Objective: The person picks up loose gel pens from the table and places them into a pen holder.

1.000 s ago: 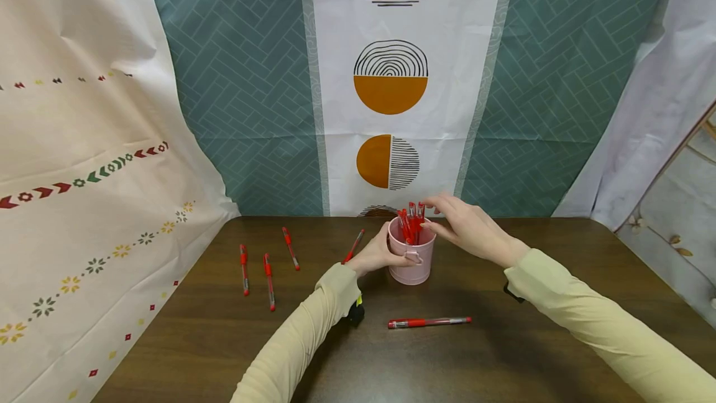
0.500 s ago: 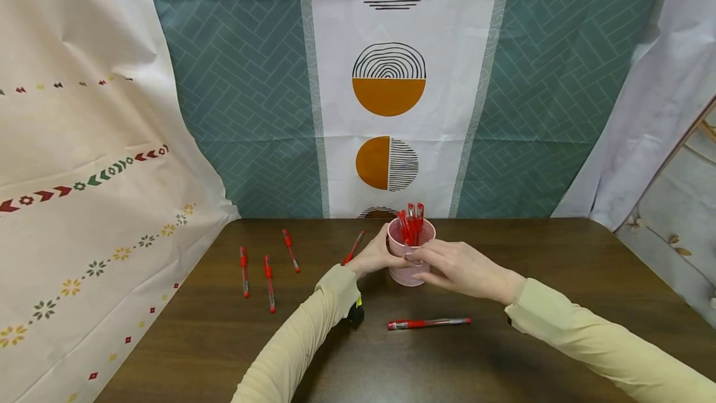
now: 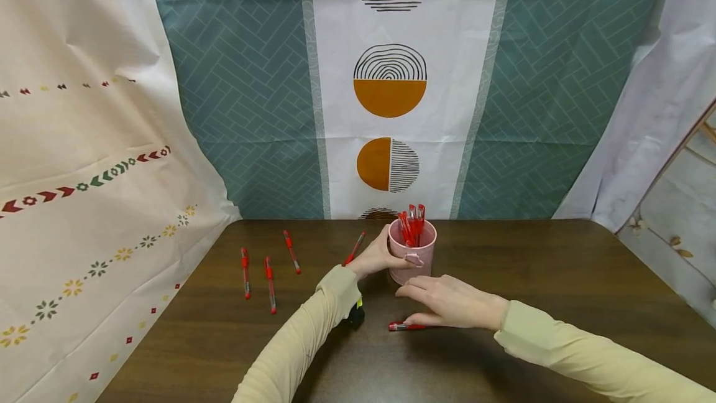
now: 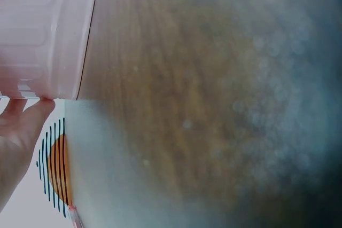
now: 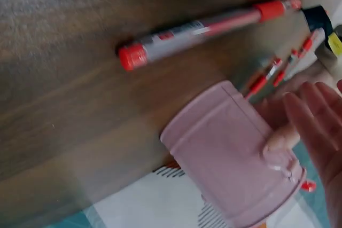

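Note:
A small pink bucket (image 3: 427, 259) stands upright on the table, with several red pens (image 3: 411, 226) leaning inside it. My left hand (image 3: 375, 259) grips the bucket's left side, its thumb lying across the front by the little handle. Lower down, my right hand (image 3: 455, 303) hovers palm down with fingers extended, holding nothing, over a red pen (image 5: 208, 30) lying crosswise in front of the bucket. From the head view the hand covers most of that pen. In the left wrist view the bucket fills the top left corner.
Three red pens (image 3: 270, 285) lie apart on the left of the brown table (image 3: 537, 272). Another red pen (image 3: 355, 246) lies behind my left hand, partly hidden. A patterned cloth (image 3: 268, 111) hangs beyond the table's back edge.
My right hand has come away from the pens at the bucket's mouth, down past its front to above the lying pen. My left hand keeps its grip on the bucket.

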Motion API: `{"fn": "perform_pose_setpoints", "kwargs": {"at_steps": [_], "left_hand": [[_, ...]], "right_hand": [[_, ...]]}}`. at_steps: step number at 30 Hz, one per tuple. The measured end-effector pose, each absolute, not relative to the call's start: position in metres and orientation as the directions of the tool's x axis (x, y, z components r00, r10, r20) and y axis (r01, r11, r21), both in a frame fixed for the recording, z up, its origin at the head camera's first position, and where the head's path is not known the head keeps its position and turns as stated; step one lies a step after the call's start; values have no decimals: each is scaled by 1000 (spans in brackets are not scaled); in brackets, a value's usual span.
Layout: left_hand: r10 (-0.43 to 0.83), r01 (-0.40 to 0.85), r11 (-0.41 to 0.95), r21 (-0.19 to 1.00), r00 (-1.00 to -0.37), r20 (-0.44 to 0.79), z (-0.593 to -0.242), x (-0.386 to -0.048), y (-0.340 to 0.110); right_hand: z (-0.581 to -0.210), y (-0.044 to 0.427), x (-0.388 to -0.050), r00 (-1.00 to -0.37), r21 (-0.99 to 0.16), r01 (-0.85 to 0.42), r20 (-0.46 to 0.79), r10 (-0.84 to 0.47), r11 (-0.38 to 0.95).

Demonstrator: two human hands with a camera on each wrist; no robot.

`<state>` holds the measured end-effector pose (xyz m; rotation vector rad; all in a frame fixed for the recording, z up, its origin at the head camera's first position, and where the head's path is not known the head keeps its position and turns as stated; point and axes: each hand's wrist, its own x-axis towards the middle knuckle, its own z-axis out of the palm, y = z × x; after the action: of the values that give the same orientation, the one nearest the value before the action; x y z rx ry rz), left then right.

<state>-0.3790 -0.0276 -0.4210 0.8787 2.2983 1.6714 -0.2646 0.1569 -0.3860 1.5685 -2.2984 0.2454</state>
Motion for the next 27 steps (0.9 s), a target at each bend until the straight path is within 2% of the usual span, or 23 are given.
{"fn": "perform_pose_setpoints", "kwargs": {"at_steps": [5,10,20,27], "left_hand": [[552,371,199,907,-807,209,-419,-378,-27],[552,371,212,904,-809,202,-419,-378,-28],[541,359,212,909,-818,197,-420,-379,-28],[541,365,212,907,-816,202,-421,-380,-27]], "right_hand": [[-395,154,-262,-378,52,-913,272,-885,405],[-402,151,-260,-375,45,-918,224,-899,394],[-406,141,-258,-361,71,-922,205,-910,381],[-407,138,-258,-376,63,-919,159,-913,389]]}}
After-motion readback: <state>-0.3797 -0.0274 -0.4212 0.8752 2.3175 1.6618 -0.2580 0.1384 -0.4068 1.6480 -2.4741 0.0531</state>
